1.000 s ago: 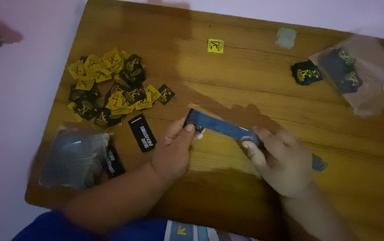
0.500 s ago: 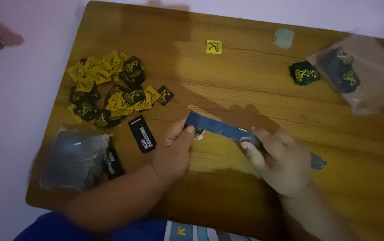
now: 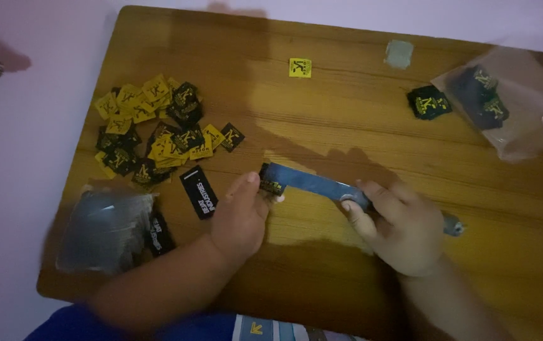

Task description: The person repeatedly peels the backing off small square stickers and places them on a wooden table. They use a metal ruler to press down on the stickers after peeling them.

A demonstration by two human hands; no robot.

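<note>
My left hand [image 3: 241, 216] pinches a small black-and-yellow label [image 3: 272, 185] against the left end of a long dark blue bar-shaped tool [image 3: 312, 184]. My right hand [image 3: 399, 226] grips the right part of that tool, thumb on top; the tool's far tip [image 3: 453, 225] pokes out beyond my fingers. Both hands rest low over the wooden table [image 3: 322, 132], near its front middle. What kind of tool it is I cannot make out.
A heap of several yellow and black labels [image 3: 158, 134] lies at the left. A long black label [image 3: 199, 192] and a clear bag of labels [image 3: 104, 228] sit front left. Back right: a clear bag [image 3: 511, 101], loose black labels [image 3: 429, 102], one yellow label [image 3: 300, 67], and a pale square [image 3: 398, 53].
Both hands stay in nearly the same place on the blue tool. The view has shifted slightly; nothing else on the table has moved.
</note>
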